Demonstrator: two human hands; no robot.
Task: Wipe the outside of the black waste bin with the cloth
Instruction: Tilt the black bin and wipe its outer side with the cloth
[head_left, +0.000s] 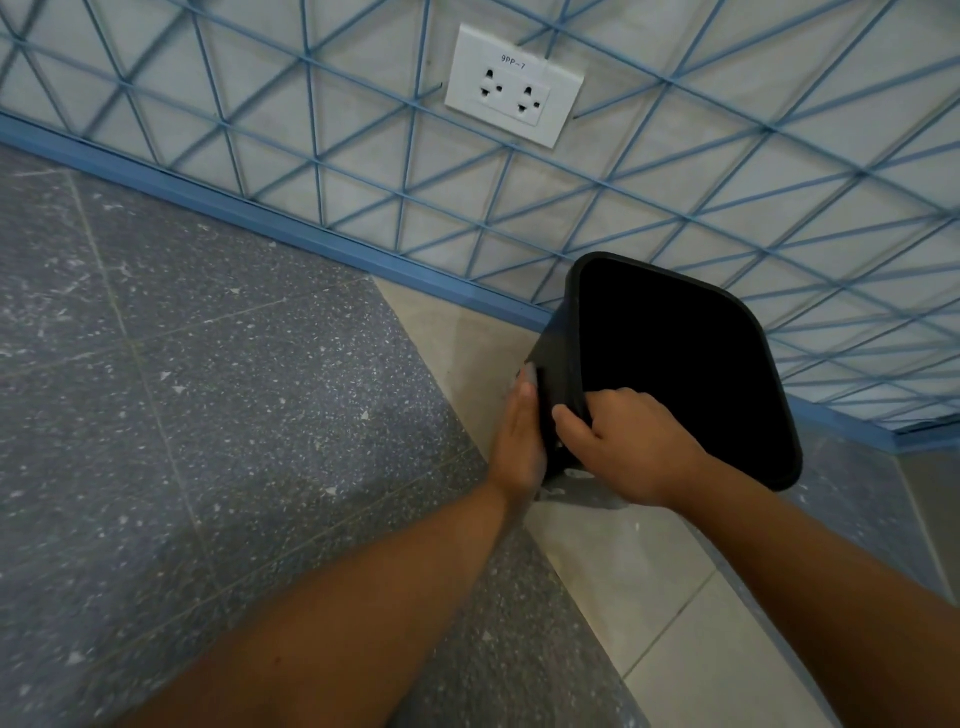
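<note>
One black bin (670, 364) and two bare hands are in view. The bin stands near the wall, on the pale floor strip (639, 587) beside the grey speckled floor (208, 415), and seems tilted so that its dark opening faces the camera.

The right hand (618, 447) grips the near rim of the bin, fingers curled over the edge into the opening and thumb on the outside. The left hand (519, 441) lies flat against the bin's left outer wall with straight fingers. A pale grey patch at its fingertips and another below the right hand may be the cloth (571, 486), but the view is too dim to be sure.

Behind the bin, the white wall (363, 135) carries a pattern of blue lines. One white double socket (514, 85) sits on it, well above the bin. A blue skirting (260, 218) runs along the wall's foot.
</note>
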